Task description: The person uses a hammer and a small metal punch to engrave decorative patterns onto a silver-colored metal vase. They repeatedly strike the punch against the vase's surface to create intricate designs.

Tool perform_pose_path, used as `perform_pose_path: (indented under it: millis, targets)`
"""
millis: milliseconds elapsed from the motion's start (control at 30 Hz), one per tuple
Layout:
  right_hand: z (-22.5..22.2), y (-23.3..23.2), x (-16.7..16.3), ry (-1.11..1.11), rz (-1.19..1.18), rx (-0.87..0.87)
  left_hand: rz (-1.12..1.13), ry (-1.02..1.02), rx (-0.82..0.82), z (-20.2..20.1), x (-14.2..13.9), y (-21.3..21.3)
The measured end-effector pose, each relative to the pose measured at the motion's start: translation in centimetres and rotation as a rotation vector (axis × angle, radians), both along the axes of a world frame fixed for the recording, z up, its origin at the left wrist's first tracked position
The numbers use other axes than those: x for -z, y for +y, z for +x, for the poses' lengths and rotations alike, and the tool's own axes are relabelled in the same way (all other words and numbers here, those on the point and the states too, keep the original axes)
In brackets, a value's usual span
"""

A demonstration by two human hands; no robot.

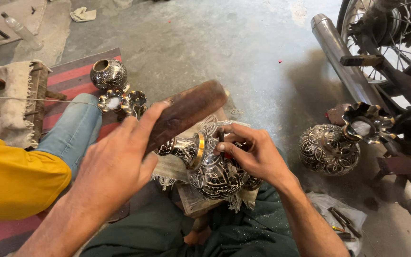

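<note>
Two hands busy: left hand (115,164) grips wooden mallet (186,112), right hand (255,154) pinches chisel (221,139) on engraved vase (212,169) (vase at 6 o'clock). Keep chisel steady, light taps w/ mallet.

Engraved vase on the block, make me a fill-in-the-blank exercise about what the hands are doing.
1. The left hand grips a ____ mallet.
2. The right hand presses a thin chisel against the engraved ____.
3. A finished vase stands beside a motorcycle ____.

Missing words: wooden; vase; wheel
</note>
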State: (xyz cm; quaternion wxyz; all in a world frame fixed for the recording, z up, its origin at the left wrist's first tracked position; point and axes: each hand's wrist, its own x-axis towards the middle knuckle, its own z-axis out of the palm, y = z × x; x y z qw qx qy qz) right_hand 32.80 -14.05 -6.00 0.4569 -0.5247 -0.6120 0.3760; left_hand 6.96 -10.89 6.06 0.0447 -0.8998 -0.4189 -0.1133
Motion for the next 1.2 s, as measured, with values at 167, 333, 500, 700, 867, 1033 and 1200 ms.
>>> perform_pose_path:
  millis: [167,333,500,700,867,1033,1200]
  targets:
    - [0.0,0.1,0.3,0.065,-0.014,-0.013,0.05,0.032,-0.014,0.1,-0.4,0.0]
    - [-0.2,0.0,0.6,0.074,0.004,0.021,0.064,0.138,-0.07,0.3,-0.3,0.1]
    - [-0.9,-0.5,0.6,0.245,0.055,0.03,-0.204,-0.196,-0.019,0.2,-0.5,0.2]
    - [-1.2,-0.8,0.1,0.138,0.034,0.094,-0.05,0.052,-0.002,0.3,-1.4,0.1]
    - [-1.0,-0.6,0.4,0.146,-0.009,0.103,-0.028,0.171,-0.063,0.4,-1.6,0.2]
    - [0.6,-0.2,1.4,0.361,-0.019,-0.031,-0.174,0.035,-0.212,-0.8,-1.6,-0.6]
    - [0.9,-1.6,2.3,0.207,0.049,-0.029,-0.443,-0.241,-0.194,-0.7,0.0,-1.5]
